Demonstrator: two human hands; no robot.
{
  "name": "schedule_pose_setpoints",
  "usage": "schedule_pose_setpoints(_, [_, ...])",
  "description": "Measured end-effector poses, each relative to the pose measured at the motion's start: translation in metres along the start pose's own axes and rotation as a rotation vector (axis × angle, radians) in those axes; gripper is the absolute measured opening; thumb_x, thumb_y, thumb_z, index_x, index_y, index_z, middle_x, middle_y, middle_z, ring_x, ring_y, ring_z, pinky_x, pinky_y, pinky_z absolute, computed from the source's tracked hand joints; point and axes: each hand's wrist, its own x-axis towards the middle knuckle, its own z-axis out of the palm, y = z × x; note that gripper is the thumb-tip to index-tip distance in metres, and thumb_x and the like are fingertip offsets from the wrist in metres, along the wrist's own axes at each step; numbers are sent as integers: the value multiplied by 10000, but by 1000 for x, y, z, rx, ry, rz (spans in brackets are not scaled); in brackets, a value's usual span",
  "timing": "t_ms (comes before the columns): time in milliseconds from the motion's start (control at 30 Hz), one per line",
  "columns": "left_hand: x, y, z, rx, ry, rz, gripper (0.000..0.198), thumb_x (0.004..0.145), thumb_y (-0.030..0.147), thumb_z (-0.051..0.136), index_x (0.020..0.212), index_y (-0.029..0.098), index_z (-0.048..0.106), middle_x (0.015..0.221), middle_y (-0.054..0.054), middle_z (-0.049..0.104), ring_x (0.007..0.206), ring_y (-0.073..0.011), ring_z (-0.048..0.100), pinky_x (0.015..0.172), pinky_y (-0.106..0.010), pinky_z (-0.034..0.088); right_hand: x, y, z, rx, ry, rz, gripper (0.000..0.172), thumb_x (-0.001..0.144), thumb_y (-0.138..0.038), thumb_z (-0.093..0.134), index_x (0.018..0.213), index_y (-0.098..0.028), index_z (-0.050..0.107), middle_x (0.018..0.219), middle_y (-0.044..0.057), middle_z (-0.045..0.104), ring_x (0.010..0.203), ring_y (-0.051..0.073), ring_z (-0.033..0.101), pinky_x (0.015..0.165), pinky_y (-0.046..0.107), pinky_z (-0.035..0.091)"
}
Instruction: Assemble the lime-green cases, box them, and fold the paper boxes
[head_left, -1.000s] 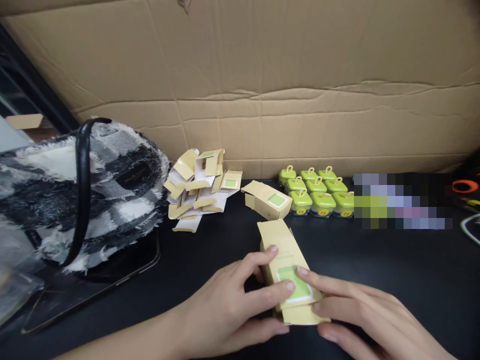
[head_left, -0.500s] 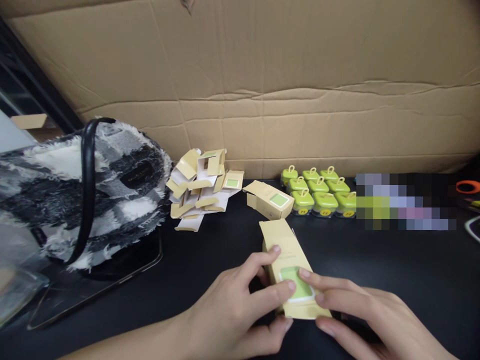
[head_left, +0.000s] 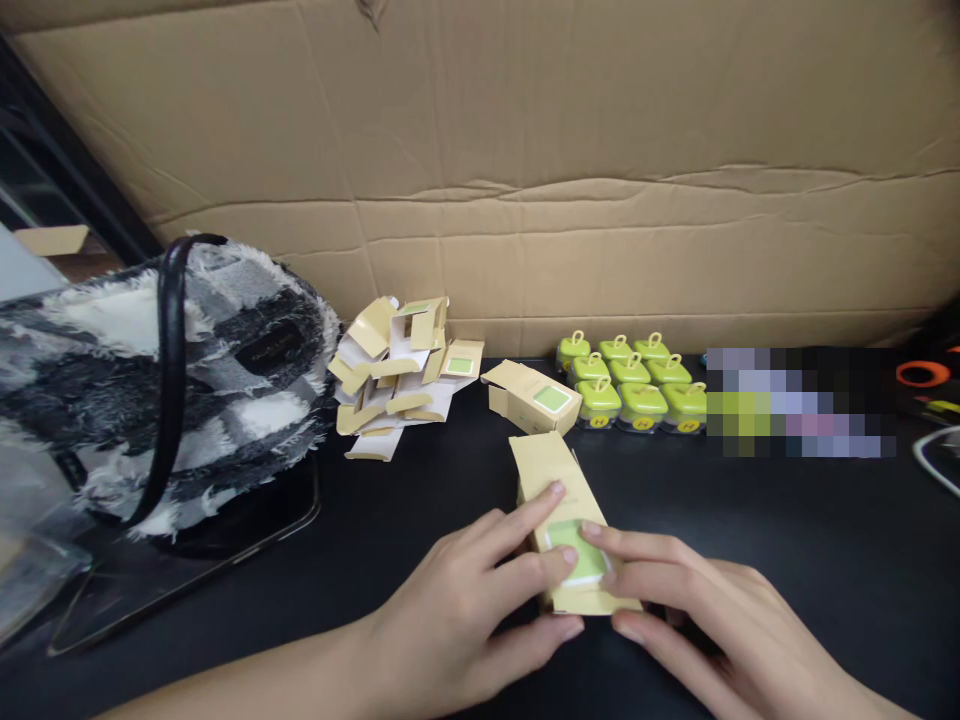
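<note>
A long yellow carton (head_left: 551, 465) with a green square window lies on the black table between my hands, its far end flap sticking out. My left hand (head_left: 480, 600) grips its left side, fingers on the top face and thumb at the near end. My right hand (head_left: 705, 600) holds the near right corner, fingertips on the window's edge and thumb below the end flap. Just beyond is a second yellow carton (head_left: 525, 393), its left end flaps open. Several small green-lidded containers (head_left: 630, 372) with loop handles stand in rows to its right.
Flattened yellow cartons (head_left: 397, 375) are piled at the back middle-left. A black-and-white furry bag (head_left: 247, 330) with a black handle fills the left. Cardboard (head_left: 525, 120) stands behind the table. An orange ring-shaped item (head_left: 922, 374) and a white cable lie far right; a pixelated patch hides things beside the containers.
The held carton and both hands have shifted slightly left and away from me. Both hands keep hold of the carton. The whole view has moved a little.
</note>
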Motion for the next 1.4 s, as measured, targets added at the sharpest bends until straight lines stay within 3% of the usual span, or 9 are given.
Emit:
schedule_pose_setpoints(100, [3, 0, 0, 14, 45, 32, 245, 898, 213, 580, 1132, 197, 508, 1361, -201, 536, 1139, -260, 614, 855, -360, 533, -2, 2, 0, -16, -20, 45, 209, 972, -243, 434, 1143, -214, 550, 1210, 109, 675, 1016, 154, 700, 755, 199, 590])
schedule_pose_setpoints(167, [6, 0, -1, -2, 67, 59, 254, 871, 170, 592, 1104, 202, 497, 1315, -182, 584, 1175, -249, 591, 964, -417, 473, -4, 3, 0, -31, -43, 63, 289, 959, -260, 461, 1235, -201, 524, 1308, 132, 610, 1117, 187, 648, 820, 249, 581])
schedule_pose_setpoints(267, [7, -2, -1, -49, 47, 63, 335, 857, 140, 588, 1158, 201, 453, 1289, -153, 609, 1262, -237, 517, 1123, -514, 292, -3, 4, 0, -38, -56, 33, 283, 954, -254, 484, 1219, -200, 568, 1288, 108, 635, 1129, 186, 638, 864, 242, 559])
schedule_pose_setpoints(333, [6, -2, 0, -83, 28, 57, 416, 855, 140, 594, 1232, 175, 423, 1302, -153, 592, 1295, -224, 481, 1149, -496, 265, -2, 5, -1, -65, -29, -9, 275, 963, -260, 478, 1198, -176, 592, 1251, 111, 663, 1121, 179, 642, 886, 224, 540])
schedule_pose_setpoints(433, [5, -1, 3, -51, 50, 43, 463, 824, 134, 612, 1253, 128, 438, 1272, -171, 583, 1322, -237, 437, 1142, -471, 300, -1, 4, -2, -132, 6, -77, 296, 979, -250, 446, 1199, -131, 604, 1205, 132, 688, 1091, 172, 660, 873, 195, 538])
schedule_pose_setpoints(667, [8, 4, 7, 13, 50, 41, 312, 856, 101, 561, 1154, 166, 494, 1209, -147, 604, 1280, -250, 474, 1086, -494, 386, -1, -2, -3, -169, 24, -115, 282, 965, -138, 419, 1106, -131, 663, 1094, 115, 742, 1005, 167, 704, 824, 187, 564])
schedule_pose_setpoints(933, [0, -3, 1, 169, 100, 14, 331, 832, 153, 592, 1152, 183, 512, 1230, -124, 578, 1248, -301, 449, 1013, -499, 456, -5, 4, 5, -62, -44, 26, 414, 906, -141, 477, 1319, -153, 455, 1340, 156, 573, 1212, 206, 576, 926, 287, 529])
schedule_pose_setpoints(1200, [6, -22, -4, 329, 181, -322, 234, 903, 216, 546, 1130, 233, 493, 1334, -131, 422, 1228, -326, 483, 910, -532, 519, -8, 4, 8, 28, -21, 156, 382, 878, -91, 472, 1227, -245, 451, 1214, 86, 625, 946, 137, 709, 773, 218, 593])
schedule_pose_setpoints(1400, [15, -42, -1, 262, 191, -356, 355, 942, 240, 502, 1242, 220, 313, 1334, -148, 414, 1254, -273, 487, 964, -478, 506, -5, 5, 9, -2, -29, 88, 421, 822, -40, 512, 1185, -254, 491, 1123, 29, 687, 1010, 124, 685, 843, 200, 562])
